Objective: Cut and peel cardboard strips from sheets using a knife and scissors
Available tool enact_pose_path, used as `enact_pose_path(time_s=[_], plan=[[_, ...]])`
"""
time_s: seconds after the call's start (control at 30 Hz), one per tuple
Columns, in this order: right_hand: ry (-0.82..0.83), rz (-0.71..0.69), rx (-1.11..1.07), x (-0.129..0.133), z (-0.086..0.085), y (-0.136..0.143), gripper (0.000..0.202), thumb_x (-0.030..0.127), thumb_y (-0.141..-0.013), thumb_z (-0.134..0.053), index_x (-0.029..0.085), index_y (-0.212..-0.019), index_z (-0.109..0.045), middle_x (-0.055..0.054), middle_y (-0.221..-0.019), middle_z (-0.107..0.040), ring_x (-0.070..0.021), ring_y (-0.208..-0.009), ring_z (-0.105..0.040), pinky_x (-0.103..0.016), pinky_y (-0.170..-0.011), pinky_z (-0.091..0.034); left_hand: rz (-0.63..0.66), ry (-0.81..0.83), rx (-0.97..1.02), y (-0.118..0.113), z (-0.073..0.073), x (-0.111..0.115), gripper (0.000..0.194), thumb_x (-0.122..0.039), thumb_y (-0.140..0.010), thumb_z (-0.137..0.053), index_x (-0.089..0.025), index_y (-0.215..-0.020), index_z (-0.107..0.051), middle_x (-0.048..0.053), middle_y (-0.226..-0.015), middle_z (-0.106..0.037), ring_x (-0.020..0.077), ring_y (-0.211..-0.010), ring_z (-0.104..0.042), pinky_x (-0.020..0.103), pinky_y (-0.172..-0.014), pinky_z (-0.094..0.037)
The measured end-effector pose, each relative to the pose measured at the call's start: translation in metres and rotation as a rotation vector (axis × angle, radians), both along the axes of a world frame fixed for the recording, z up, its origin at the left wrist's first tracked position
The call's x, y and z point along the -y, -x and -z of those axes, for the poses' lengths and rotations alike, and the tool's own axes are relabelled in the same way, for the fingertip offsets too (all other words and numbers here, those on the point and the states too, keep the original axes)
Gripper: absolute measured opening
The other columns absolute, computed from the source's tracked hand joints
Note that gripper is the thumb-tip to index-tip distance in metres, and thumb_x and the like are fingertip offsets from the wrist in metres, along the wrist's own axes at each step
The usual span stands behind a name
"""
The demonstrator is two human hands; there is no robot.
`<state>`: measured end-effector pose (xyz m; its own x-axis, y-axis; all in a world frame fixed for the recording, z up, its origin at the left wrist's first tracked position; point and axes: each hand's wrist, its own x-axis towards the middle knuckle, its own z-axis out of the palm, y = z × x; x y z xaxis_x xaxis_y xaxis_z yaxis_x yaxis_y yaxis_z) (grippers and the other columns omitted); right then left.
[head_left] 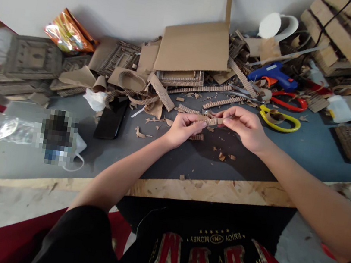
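A small strip of corrugated cardboard (211,122) is held between both hands above the middle of the grey table. My left hand (185,128) pinches its left part between thumb and fingers. At its right end, my right hand (243,126) has thumb and forefinger closed on the same strip. Below my left hand lies another short corrugated piece (197,137). Small cardboard scraps (222,156) are scattered beneath my right hand. Longer corrugated strips (223,102) lie just beyond the hands.
Yellow-handled scissors (279,121), red-handled scissors (289,101) and a blue glue gun (275,75) lie right. A white bottle (341,109) is farther right. A black phone (111,118) lies left. A cardboard sheet (194,47) and piled pieces line the back. The wooden table edge (213,191) is nearest.
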<state>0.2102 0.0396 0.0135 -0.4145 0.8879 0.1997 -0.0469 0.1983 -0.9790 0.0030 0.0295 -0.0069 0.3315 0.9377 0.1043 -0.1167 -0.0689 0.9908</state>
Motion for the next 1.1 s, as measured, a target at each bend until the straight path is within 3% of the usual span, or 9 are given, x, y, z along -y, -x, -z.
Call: enact_pose_path(time_s=[0.3, 0.53, 0.67, 0.73, 0.83, 0.93, 1.1], plan=[[0.109, -0.053, -0.118, -0.002, -0.003, -0.001, 0.020, 0.035, -0.080, -0.067, 0.019, -0.074, -0.056, -0.007, -0.089, -0.071, -0.0201, -0.091, -0.068, -0.036, -0.078, -0.059, 0.062, 0.147, 0.132, 0.003, -0.006, -0.002, 0.039, -0.049, -0.066, -0.080, -0.014, -0.081, -0.073, -0.009, -0.044, -0.033, 0.0019, -0.040, -0.023, 0.020, -0.041, -0.017], [-0.121, 0.087, 0.112, 0.006, 0.001, -0.001, 0.026, 0.037, -0.077, -0.075, 0.017, -0.093, -0.069, -0.004, -0.085, -0.072, -0.0151, -0.075, -0.067, -0.028, -0.069, -0.057, 0.056, 0.059, 0.123, 0.005, -0.001, -0.004, 0.038, -0.049, -0.070, -0.078, -0.014, -0.081, -0.070, -0.008, -0.047, -0.040, 0.0026, -0.040, -0.030, 0.018, -0.041, -0.022], [-0.439, 0.278, 0.290, 0.012, -0.002, 0.002, 0.015, 0.032, -0.082, -0.069, 0.019, -0.089, -0.072, -0.004, -0.088, -0.075, -0.0179, -0.077, -0.070, -0.031, -0.071, -0.058, 0.020, -0.243, -0.166, 0.005, -0.005, 0.002, 0.046, -0.057, -0.079, -0.068, -0.013, -0.090, -0.071, 0.001, -0.066, -0.064, 0.0074, -0.053, -0.051, 0.021, -0.051, -0.042], [-0.676, 0.325, 0.358, 0.013, -0.002, 0.002, 0.006, 0.025, -0.082, -0.067, 0.021, -0.084, -0.071, -0.004, -0.094, -0.076, -0.0197, -0.085, -0.072, -0.033, -0.077, -0.058, -0.123, -0.481, -0.399, 0.003, -0.006, 0.007, 0.049, -0.058, -0.079, -0.068, -0.012, -0.098, -0.070, 0.006, -0.081, -0.071, 0.0115, -0.064, -0.061, 0.024, -0.061, -0.049], [-0.935, 0.296, 0.444, 0.013, 0.002, 0.001, 0.006, 0.019, -0.082, -0.066, 0.023, -0.082, -0.069, -0.002, -0.097, -0.076, -0.0199, -0.090, -0.073, -0.031, -0.076, -0.059, -0.344, -0.800, -0.670, 0.000, -0.004, 0.011, 0.048, -0.055, -0.079, -0.070, -0.013, -0.101, -0.070, 0.008, -0.085, -0.074, 0.0163, -0.075, -0.068, 0.027, -0.071, -0.053], [-0.997, 0.281, 0.507, 0.013, 0.005, 0.000, 0.007, 0.019, -0.083, -0.064, 0.025, -0.082, -0.068, 0.000, -0.097, -0.076, -0.0192, -0.089, -0.073, -0.030, -0.074, -0.059, -0.406, -0.954, -0.734, -0.002, 0.000, 0.010, 0.032, -0.044, -0.089, -0.064, -0.015, -0.099, -0.071, 0.008, -0.090, -0.076, 0.0167, -0.083, -0.072, 0.026, -0.076, -0.055], [-0.932, 0.260, 0.478, 0.014, 0.003, 0.000, 0.009, 0.021, -0.083, -0.064, 0.025, -0.088, -0.070, -0.001, -0.101, -0.075, -0.0191, -0.092, -0.072, -0.031, -0.079, -0.059, -0.417, -1.028, -0.691, -0.002, 0.003, 0.008, 0.020, -0.029, -0.092, -0.061, -0.016, -0.103, -0.071, 0.006, -0.089, -0.077, 0.0127, -0.079, -0.072, 0.021, -0.072, -0.055]])
